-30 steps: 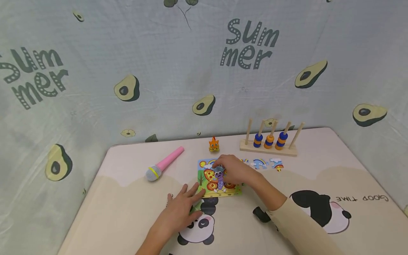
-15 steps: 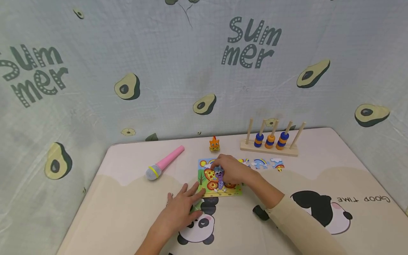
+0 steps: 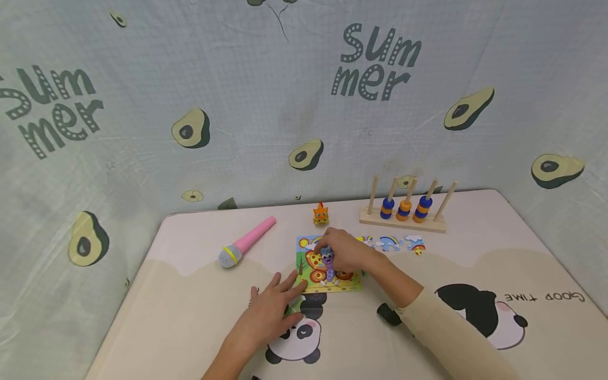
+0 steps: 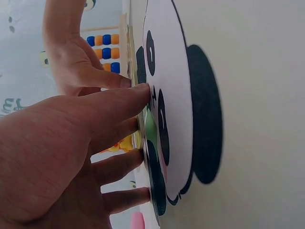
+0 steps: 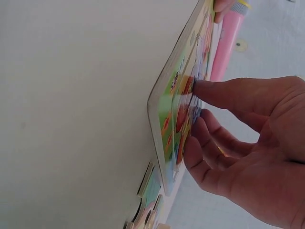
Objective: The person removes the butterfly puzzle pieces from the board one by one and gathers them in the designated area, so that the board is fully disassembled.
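A butterfly jigsaw puzzle (image 3: 332,288) lies flat near the middle of the table. My right hand (image 3: 348,252) bends over its right half, and the palm covers part of the picture. In the right wrist view, the thumb and curled fingertips pinch at a puzzle piece (image 5: 183,114) set within the puzzle; its edges are partly hidden. My left hand (image 3: 269,312) lies with fingers spread, fingertips touching the puzzle's lower left edge. Seen from the left wrist, those fingers (image 4: 121,169) are fairly straight.
Several loose puzzle pieces (image 3: 389,243) lie right of the puzzle. Behind stand an orange toy figure (image 3: 320,215) and a wooden peg stand (image 3: 404,224) with blue and orange beads. A pink microphone (image 3: 252,238) lies left; a black object (image 3: 388,315) sits by the right forearm.
Both hands stay in nearly the same place on the puzzle. The head view has shifted very slightly.
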A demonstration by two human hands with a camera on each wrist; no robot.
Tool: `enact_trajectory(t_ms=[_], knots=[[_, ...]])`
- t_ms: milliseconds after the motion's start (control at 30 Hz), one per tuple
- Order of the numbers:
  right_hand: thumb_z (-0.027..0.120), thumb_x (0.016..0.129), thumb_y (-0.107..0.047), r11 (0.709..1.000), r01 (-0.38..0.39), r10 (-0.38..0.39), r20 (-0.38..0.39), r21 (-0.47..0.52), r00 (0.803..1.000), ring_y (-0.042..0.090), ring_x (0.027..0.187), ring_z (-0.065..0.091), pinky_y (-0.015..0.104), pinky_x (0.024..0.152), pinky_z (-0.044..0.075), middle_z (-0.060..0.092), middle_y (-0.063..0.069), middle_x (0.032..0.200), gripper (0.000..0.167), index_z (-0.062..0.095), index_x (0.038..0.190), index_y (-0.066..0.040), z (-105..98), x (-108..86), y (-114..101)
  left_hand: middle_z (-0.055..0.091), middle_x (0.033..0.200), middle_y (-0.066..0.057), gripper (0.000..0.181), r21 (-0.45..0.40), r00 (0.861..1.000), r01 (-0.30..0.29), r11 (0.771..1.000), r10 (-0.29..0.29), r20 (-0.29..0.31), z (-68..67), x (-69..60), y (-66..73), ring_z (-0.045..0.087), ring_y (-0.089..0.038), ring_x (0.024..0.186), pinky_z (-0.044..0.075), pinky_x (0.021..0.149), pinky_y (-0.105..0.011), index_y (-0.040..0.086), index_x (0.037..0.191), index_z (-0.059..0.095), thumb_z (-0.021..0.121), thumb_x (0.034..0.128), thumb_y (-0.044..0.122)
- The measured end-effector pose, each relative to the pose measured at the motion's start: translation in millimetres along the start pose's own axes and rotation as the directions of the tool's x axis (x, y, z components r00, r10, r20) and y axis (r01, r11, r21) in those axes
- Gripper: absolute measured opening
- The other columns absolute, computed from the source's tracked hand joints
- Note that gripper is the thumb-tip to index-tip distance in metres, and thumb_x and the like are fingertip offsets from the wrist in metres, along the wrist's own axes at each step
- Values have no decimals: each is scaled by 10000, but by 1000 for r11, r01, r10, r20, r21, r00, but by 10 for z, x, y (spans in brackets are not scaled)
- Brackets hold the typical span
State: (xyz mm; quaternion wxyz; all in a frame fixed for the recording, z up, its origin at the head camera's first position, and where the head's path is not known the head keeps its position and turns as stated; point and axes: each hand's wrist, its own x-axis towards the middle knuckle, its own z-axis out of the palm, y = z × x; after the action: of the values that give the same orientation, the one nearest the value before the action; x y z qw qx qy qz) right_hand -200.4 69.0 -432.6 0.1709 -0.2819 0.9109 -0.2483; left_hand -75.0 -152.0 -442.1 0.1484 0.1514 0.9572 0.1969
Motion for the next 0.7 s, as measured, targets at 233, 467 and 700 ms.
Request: enact_trajectory(t_ms=[233,467,700], knots=[[748,770,120,1000,23,-23,6,-14,1000,237,1105,539,407,962,523,600,86,1247,516,782,1214,-140,-8,11,-11,396,1675,-59,626,4,1000,6,1000,-6,-1,-7,1,-6,317,-474,1541,214,1026,-909,240,1520,561,766,943,372],[799,778,81,1000,13,-12,16,-21,1000,227,1094,531,376,924,532,584,80,1250,500,780,1221,-151,1,21,-9,391,1678,-60,632,0,1000,8,1000,-8,4,-7,-1,-5,310,-476,1543,211,1027,-909,237,1522,558,769,940,369],[882,768,-7,998,41,-41,5,-40,999,214,1052,537,376,891,547,580,73,1219,499,775,1228,-169,-21,1,6,396,1675,-61,637,5,1000,5,1000,-5,5,-1,2,0,313,-474,1543,210,1028,-908,241,1522,557,772,937,374]])
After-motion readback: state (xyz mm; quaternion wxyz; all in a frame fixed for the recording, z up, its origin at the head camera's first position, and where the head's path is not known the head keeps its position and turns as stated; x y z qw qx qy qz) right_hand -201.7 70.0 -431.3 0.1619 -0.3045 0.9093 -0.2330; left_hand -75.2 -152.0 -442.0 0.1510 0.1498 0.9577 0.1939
